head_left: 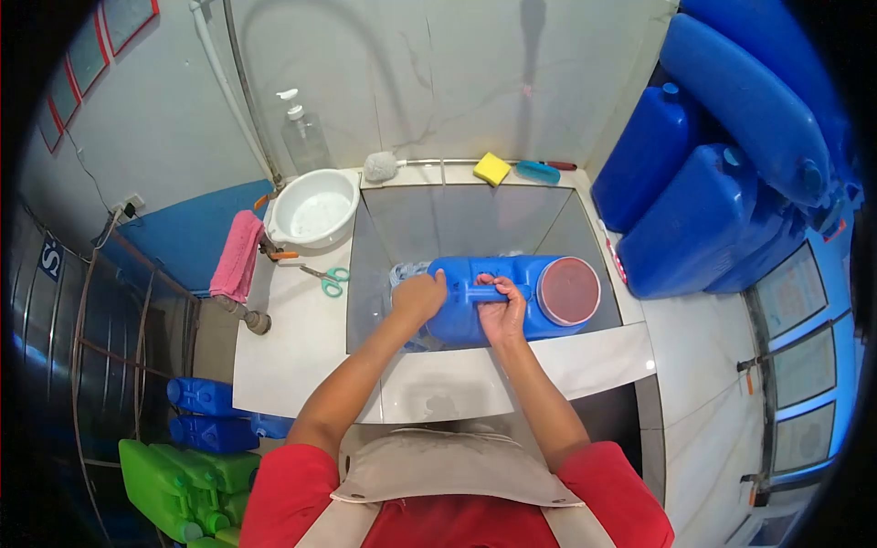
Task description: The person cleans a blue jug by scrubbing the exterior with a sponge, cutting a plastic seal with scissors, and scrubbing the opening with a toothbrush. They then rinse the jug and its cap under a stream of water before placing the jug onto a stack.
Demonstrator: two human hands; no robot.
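- Hands, left one first: the left hand (pixel 420 294) is curled closed, its thumb side against the end of the big blue plastic jug (pixel 455 315); whether the tucked fingers grip anything more cannot be told.
- Its forearm slants up and rightward from the lower left, back of the hand turned up.
- Between and beyond the hands, the jug lies on its side over the grey-walled sink (pixel 411 215), near the front edge, its long axis running left to right across the body; whether anything supports it from below is hidden.
- Right of the left hand, the right hand (pixel 503 315) holds the jug's moulded blue handle (pixel 484 293), palm upturned, fingers passing beneath it, forearm leaning up and leftward.
- Both hands touch the jug, but the right is nearer its round reddish-brown, pale-rimmed end disc (pixel 568 290), which faces upward at the right end.
- Around them, left to right: a pair of green-handled scissors (pixel 332 281) on the white-tiled worktop (pixel 274 365), a square yellow sponge (pixel 491 169) on the sink's back ledge, and stacked blue plastic jerrycans (pixel 699 219).
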